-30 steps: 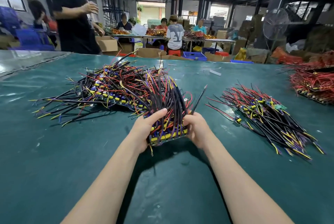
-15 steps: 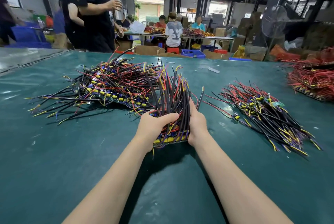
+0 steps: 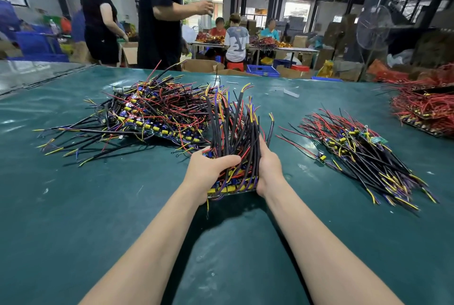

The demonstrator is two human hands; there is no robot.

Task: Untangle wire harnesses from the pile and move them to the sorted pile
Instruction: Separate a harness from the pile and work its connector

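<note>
Spreading across the green table (image 3: 73, 206), the tangled pile (image 3: 157, 113) lies left and the sorted pile (image 3: 363, 152) right; between them a bundle of wires (image 3: 233, 127) stands upright, left hand (image 3: 204, 174) and right hand (image 3: 269, 168) curled round its base.

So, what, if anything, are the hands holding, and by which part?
One bundle of wire harnesses, gripped at its lower end: left hand on one side, right hand on the other.

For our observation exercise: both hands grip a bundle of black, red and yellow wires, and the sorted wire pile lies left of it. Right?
No: the head view shows the sorted wire pile right of the bundle of black, red and yellow wires, which the left hand and right hand grip.
</note>
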